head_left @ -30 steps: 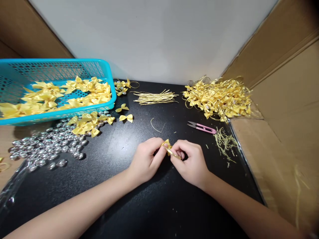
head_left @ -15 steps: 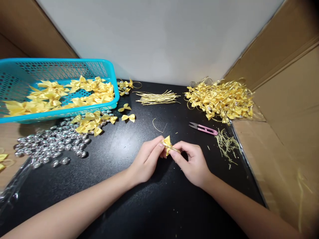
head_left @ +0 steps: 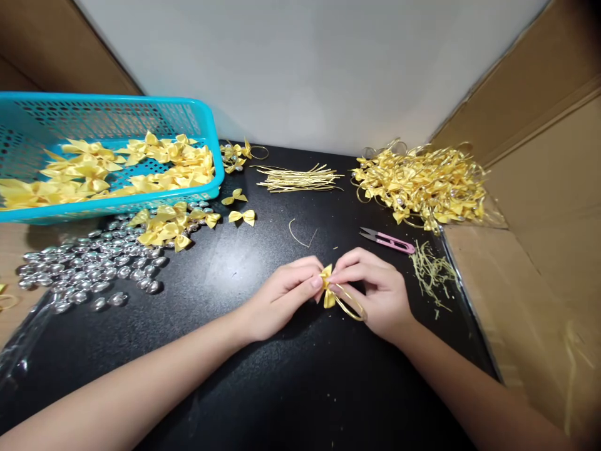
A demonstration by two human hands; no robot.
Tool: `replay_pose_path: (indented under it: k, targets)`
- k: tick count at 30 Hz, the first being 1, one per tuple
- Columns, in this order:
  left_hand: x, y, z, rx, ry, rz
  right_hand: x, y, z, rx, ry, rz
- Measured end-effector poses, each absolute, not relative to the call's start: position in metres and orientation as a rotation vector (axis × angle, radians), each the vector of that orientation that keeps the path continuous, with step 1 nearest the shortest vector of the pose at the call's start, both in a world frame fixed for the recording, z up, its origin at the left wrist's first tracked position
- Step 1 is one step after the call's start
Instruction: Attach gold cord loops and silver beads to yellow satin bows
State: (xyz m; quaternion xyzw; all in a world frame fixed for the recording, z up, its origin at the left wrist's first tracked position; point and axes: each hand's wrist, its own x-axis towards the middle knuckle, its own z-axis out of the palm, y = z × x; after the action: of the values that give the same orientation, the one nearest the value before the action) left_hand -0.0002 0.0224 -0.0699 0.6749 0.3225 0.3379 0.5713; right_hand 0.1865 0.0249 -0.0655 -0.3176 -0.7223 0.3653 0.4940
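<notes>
My left hand pinches a yellow ribbon bow between thumb and fingers, low over the black table. From the bow a loop of gold cord hangs out to the right. At the bow's right side my right hand is closed, its thumb and fingertips together on the gold cord near the bow's middle. The fingers partly cover the bow's centre, so a bead there cannot be made out. Beyond the hands lie a thin bent strand and pink thread snips.
A turquoise basket of yellow bows stands at the left, with silver beads spread before it. Gold cord pieces lie at the back. Finished-looking looped bows are heaped at right, near cord clippings.
Both hands have shifted slightly right with the bow. The bow has turned, and the gold loop now shows below my right fingers. My view has tilted a little.
</notes>
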Motion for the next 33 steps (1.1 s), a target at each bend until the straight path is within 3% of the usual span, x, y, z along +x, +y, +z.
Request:
replay_pose_path:
  k: [15, 33]
  targets:
    - [0.009, 0.013, -0.080, 1.171, 0.699, 0.993, 0.179, 0.009, -0.069, -0.901, -1.702, 0.619]
    - [0.004, 0.011, -0.081, 2.018, 1.005, 1.081, 0.184, 0.015, -0.073, -1.041, -2.122, 0.254]
